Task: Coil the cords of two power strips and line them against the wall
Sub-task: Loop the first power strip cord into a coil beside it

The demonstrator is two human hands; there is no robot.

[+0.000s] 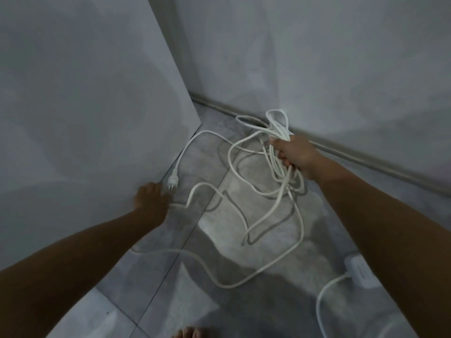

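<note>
A long white cord (246,191) lies in loose tangled loops on the grey floor. My right hand (295,154) is closed around a bunch of its loops, which hang below my fist and stick up above it near the wall. My left hand (150,197) reaches down to the floor and pinches a stretch of the cord just below the white plug (173,181). A white power strip (361,272) lies at the lower right, partly hidden by my right forearm, with its cord curving away toward the bottom edge.
A grey panel (97,106) stands at the left, its bottom edge beside the plug. The back wall (317,57) meets the floor along a skirting strip (366,157). My toes (192,332) show at the bottom edge.
</note>
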